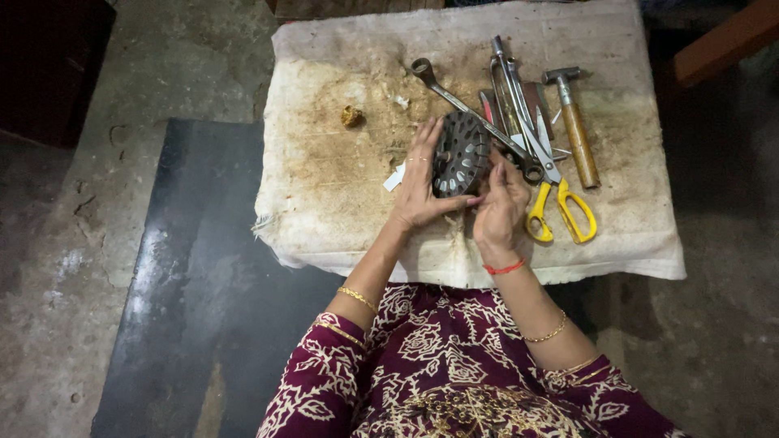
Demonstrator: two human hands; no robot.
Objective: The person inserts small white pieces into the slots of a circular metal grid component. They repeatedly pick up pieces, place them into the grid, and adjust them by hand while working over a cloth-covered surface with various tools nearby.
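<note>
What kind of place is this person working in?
Probably a small home workshop or repair corner. A stained cloth covers a low table on a rough concrete floor, hand tools lie on it, a hammer and yellow scissors, and both hands hold a round slotted metal disc.

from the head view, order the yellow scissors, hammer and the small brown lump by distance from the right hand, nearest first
1. Scissors: just right of the right hand, yellow handles almost beside it.
2. Hammer: farther right and up, past the scissors.
3. Brown lump: far left on the cloth, beyond the left hand.
</note>
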